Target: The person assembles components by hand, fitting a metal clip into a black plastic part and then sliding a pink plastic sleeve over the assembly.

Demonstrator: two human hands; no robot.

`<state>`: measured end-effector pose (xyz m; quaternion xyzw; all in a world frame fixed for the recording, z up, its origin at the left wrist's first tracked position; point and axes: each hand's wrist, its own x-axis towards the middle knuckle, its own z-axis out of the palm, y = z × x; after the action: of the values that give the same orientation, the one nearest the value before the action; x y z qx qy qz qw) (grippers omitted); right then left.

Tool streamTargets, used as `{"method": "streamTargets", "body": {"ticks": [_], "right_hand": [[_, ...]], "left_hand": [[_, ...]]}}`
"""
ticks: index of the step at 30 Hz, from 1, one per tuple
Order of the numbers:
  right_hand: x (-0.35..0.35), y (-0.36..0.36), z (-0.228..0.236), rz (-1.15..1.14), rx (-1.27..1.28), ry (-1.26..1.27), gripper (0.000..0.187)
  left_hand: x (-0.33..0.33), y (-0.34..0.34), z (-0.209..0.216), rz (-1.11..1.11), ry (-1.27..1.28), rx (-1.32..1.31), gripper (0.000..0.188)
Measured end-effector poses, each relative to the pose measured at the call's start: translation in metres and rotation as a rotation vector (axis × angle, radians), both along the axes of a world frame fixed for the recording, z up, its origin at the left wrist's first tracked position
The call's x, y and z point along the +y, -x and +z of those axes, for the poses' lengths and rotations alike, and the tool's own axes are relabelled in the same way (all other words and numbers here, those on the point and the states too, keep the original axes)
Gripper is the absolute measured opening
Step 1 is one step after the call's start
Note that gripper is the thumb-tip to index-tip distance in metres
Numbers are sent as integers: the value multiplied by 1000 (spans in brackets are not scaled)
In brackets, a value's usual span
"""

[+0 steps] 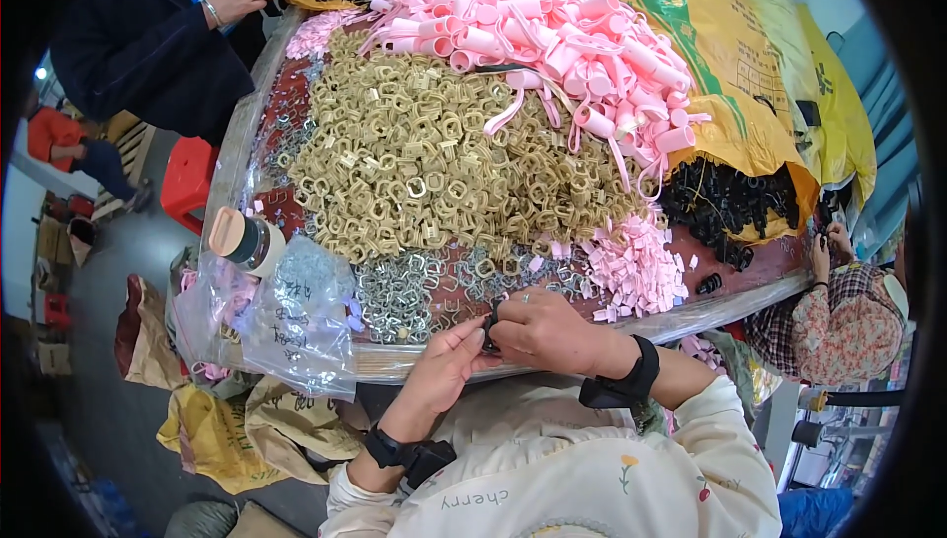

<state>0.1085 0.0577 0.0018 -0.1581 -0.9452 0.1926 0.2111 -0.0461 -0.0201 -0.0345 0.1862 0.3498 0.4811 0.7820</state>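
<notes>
My left hand [446, 368] and my right hand [554, 329] meet over the table's near edge, both closed on a small black plastic piece [489, 331]. Fingers cover much of it, so its exact shape is hard to make out. Just beyond my hands lie loose silver metal clips [400, 291]. Behind those spreads a large heap of tan ring-shaped plastic parts [414, 163]. Small pink plastic pieces [641, 267] are piled past my right hand. Farther back is a mound of pink tubular parts with straps [552, 30].
A yellow woven sack [730, 65] spills black parts [730, 203] at the right. A lidded bottle [247, 242] and clear plastic bag [301, 316] sit at the left edge. Co-workers stand far left and sit at right. A red stool [187, 183] stands beside the table [730, 306].
</notes>
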Motion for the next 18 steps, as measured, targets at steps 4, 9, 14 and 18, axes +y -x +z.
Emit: {"method": "streamTargets", "body": {"ticks": [4, 9, 14, 18], "right_hand": [[0, 4, -2, -16, -58, 15, 13], [0, 19, 0, -16, -84, -23, 12], [4, 34, -6, 24, -81, 57, 12], [10, 44, -3, 57, -101, 202, 12]], "left_hand": [[1, 0, 0, -16, -6, 35, 30], [-1, 10, -6, -27, -16, -6, 30], [-5, 22, -14, 21, 11, -59, 29], [-9, 26, -12, 80, 6, -79, 28]]}}
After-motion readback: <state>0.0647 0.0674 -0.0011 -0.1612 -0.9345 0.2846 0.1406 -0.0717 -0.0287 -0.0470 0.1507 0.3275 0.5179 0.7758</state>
